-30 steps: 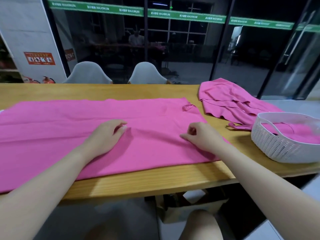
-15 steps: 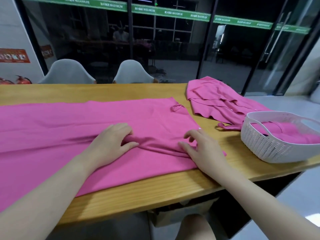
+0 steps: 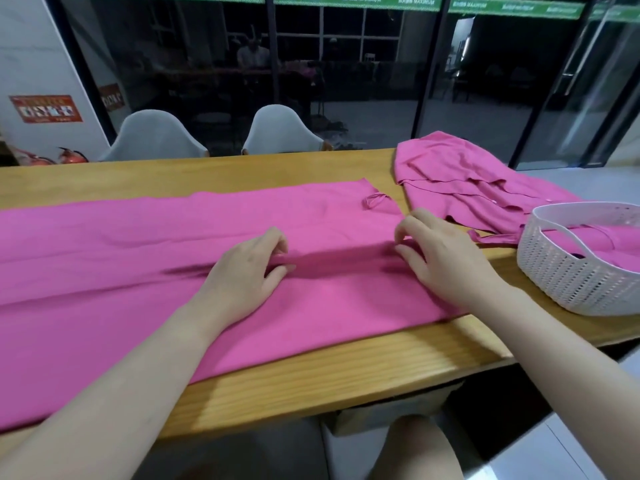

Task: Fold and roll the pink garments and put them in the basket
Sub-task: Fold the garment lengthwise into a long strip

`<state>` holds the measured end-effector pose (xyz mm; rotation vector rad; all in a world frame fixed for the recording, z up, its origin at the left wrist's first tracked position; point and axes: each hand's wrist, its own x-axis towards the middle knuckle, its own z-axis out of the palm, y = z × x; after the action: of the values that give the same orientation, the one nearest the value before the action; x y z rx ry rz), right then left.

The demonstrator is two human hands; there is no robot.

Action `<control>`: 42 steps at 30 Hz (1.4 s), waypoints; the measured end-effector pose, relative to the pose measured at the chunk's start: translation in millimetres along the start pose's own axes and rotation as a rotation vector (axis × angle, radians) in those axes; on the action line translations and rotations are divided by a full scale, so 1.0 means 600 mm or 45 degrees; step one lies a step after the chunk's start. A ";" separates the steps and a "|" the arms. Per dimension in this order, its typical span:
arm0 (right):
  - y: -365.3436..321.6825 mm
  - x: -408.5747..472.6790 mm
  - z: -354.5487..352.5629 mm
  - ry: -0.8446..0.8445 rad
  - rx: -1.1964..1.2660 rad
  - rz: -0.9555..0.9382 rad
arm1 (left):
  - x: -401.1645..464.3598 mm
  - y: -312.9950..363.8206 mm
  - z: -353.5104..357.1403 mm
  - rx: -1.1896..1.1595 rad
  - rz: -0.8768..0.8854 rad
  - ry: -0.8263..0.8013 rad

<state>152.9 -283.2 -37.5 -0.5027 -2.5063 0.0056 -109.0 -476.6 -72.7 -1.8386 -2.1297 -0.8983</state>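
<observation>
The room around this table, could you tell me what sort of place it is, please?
Probably an office or commercial workspace at night, not a home: a long wooden table, dark glass partitions with green banner strips, white chairs and a fire extinguisher under a red notice.

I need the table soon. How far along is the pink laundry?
Done: pink fabric already lies in the basket. In hand: left hand and right hand pinch a ridge in the spread garment. Left: rolling it, plus the crumpled garment.
</observation>
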 end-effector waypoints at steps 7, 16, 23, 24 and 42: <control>0.018 -0.014 0.023 -0.118 0.275 0.085 | 0.006 -0.025 0.009 -0.022 -0.099 -0.054; 0.038 -0.034 0.044 -0.044 0.200 0.172 | 0.008 -0.017 0.007 -0.089 -0.139 -0.060; 0.060 -0.012 0.008 0.138 0.448 0.377 | 0.005 -0.023 0.000 -0.143 -0.231 0.012; 0.068 -0.002 0.006 0.177 0.488 0.436 | 0.006 -0.025 -0.001 -0.144 -0.266 0.037; 0.131 0.047 0.080 -0.060 0.480 0.594 | 0.020 -0.057 0.017 0.161 -0.422 -0.132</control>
<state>132.8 -195.2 -71.2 -0.9130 -2.2957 0.6591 -141.2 -462.6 -85.9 -1.5293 -2.5415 -0.7215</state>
